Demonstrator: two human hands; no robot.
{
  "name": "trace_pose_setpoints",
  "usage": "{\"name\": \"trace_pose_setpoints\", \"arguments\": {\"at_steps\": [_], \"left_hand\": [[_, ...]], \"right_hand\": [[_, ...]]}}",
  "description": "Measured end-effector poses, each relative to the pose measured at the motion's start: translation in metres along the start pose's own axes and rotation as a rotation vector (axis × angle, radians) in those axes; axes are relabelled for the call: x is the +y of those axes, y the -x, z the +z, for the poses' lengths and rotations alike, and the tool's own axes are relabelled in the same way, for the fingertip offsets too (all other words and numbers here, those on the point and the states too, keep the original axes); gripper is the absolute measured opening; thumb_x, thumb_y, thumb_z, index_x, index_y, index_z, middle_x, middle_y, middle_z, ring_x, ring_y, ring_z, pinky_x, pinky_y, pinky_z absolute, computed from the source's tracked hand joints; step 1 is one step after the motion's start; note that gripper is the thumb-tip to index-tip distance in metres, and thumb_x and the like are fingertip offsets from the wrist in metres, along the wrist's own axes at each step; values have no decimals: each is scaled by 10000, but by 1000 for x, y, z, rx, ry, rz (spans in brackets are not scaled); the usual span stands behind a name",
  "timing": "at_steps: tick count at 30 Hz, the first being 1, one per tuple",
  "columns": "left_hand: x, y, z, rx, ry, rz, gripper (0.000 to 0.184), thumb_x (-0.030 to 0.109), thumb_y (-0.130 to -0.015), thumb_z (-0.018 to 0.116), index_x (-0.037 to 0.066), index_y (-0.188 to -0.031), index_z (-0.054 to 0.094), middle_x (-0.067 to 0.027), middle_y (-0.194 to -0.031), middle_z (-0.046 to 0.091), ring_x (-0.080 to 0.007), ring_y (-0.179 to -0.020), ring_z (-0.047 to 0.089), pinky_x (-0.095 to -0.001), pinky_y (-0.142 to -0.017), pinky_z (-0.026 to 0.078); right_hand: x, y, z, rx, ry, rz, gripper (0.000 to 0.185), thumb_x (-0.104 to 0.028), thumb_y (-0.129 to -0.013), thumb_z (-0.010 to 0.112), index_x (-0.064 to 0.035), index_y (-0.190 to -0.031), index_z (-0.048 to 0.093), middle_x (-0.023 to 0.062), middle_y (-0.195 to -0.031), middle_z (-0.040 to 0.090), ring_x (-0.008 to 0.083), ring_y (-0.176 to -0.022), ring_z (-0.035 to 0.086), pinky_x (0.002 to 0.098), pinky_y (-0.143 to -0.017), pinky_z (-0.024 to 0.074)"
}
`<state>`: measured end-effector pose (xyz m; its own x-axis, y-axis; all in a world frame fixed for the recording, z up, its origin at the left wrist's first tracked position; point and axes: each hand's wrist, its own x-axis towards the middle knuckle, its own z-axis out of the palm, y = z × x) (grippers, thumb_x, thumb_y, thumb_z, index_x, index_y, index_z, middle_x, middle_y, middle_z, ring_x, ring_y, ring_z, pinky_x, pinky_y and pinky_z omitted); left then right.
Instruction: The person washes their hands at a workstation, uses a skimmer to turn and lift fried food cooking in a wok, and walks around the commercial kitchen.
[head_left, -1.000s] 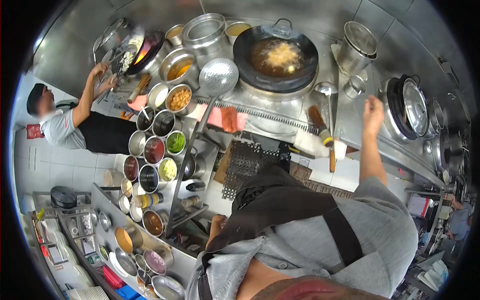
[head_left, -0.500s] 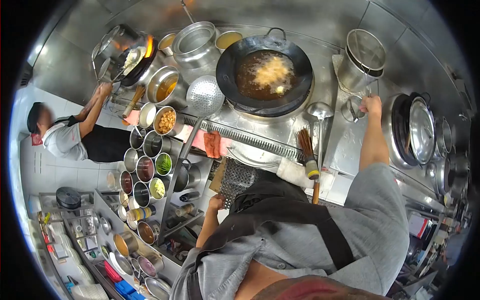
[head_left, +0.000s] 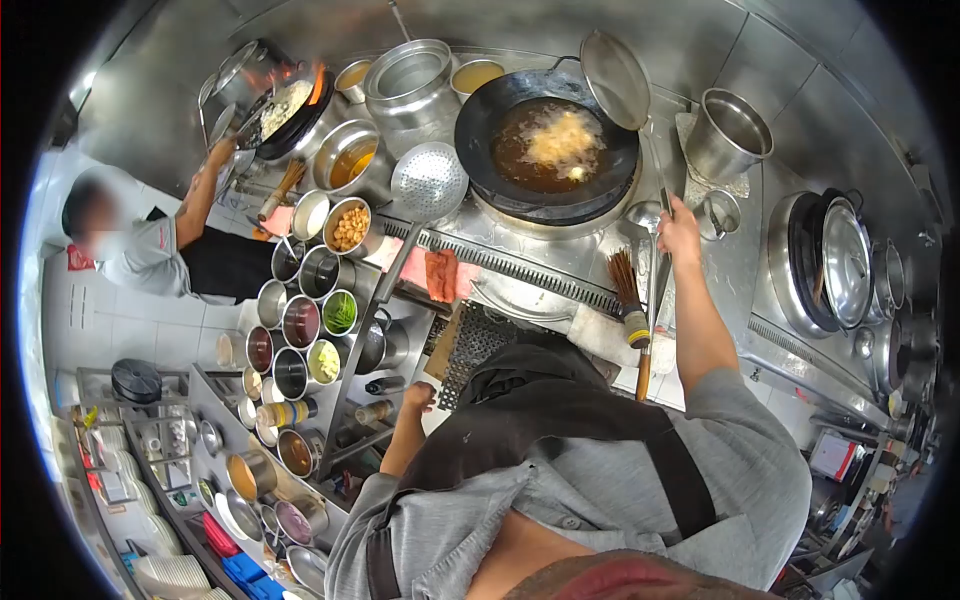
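Bare table (head_left: 738, 275) right of the right hand (head_left: 680, 232), strainer (head_left: 614, 80) over the wok's (head_left: 485, 130) right rim, skimmer (head_left: 430, 182) crowding its left, brush (head_left: 630, 295) and ladle (head_left: 641, 213) in front

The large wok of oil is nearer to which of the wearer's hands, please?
Right: the right hand grips the strainer off the near right side of the wok; the left hand is farther, beside the apron.

broad grey stainless-steel wall panels (head_left: 690, 42) with thin dark seams rose behind a long, shiny stainless-steel counter (head_left: 740, 270), while a pale square-tiled floor (head_left: 165, 335) spread at the left, a black perforated mat (head_left: 482, 345) lay below the counter, and grey metal shelving (head_left: 165, 510) filled the lower left corner.
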<state>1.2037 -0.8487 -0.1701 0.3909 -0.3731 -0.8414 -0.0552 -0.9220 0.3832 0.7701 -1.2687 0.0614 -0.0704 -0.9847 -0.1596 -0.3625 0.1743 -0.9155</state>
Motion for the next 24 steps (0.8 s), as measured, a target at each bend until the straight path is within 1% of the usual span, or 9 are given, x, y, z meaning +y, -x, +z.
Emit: {"name": "trace_pose_setpoints", "arguments": {"at_steps": [1,3,5,8,11,14,18,22,24], "left_hand": [[8,16,0,24,76,17,184,163,-789,518,29,-862,621,-94,-784,620,-199,-637,628,-331,-450,515],[-45,-24,3,18,-48,366,179,153,-776,523,39,-873,623,-95,-792,624,-213,-659,629,-346,-472,519],[-90,-51,5,-5,-67,622,185,138,-763,526,51,-893,625,-97,-800,626,-227,-674,628,-361,-495,521],[-84,1,30,-21,142,-5,221,127,-762,498,56,-930,623,-109,-799,627,-224,-652,621,-373,-510,517],[-118,34,17,-22,-518,380,181,123,-770,491,40,-873,615,-120,-727,610,-227,-591,604,-359,-470,492],[-187,1,30,-157,-353,-30,188,137,-793,486,35,-895,606,-125,-718,609,-238,-567,597,-367,-473,495],[-221,9,29,-37,115,-386,201,162,-831,482,23,-934,584,-131,-746,611,-246,-553,587,-379,-473,499],[-218,6,33,-31,116,-415,190,158,-818,500,26,-927,585,-123,-790,612,-232,-614,605,-368,-482,503],[-210,10,39,-57,60,-215,185,160,-809,516,31,-924,583,-112,-794,609,-234,-646,612,-368,-487,504]], "right_hand": [[-4,2,7,11,200,-8,436,-98,-859,482,-87,-1291,424,41,-562,494,141,-366,463,281,-335,372],[7,1,27,-23,286,-60,458,-92,-855,483,-71,-1304,394,50,-563,496,148,-364,465,297,-333,378],[17,0,47,-248,49,120,519,-86,-848,488,-59,-1338,318,51,-562,498,150,-364,465,302,-335,383],[5,30,76,-295,-226,239,525,-75,-831,509,-17,-1313,308,33,-565,488,140,-373,448,281,-329,360],[-3,55,96,-329,-402,298,393,-69,-816,534,4,-1182,411,18,-571,480,124,-381,430,258,-322,331],[-1,69,105,-391,-465,256,121,-66,-822,526,-58,-927,466,15,-562,480,104,-365,416,250,-301,302],[-8,91,95,-367,-371,177,247,-58,-823,504,-37,-1069,500,21,-556,479,117,-338,405,262,-288,303],[-22,106,72,-406,-90,2,427,-61,-820,487,-38,-1244,444,16,-537,469,121,-331,415,268,-292,326],[-26,109,64,-395,-38,-10,440,-65,-823,482,-47,-1261,434,15,-535,469,122,-332,417,267,-295,330]]}}
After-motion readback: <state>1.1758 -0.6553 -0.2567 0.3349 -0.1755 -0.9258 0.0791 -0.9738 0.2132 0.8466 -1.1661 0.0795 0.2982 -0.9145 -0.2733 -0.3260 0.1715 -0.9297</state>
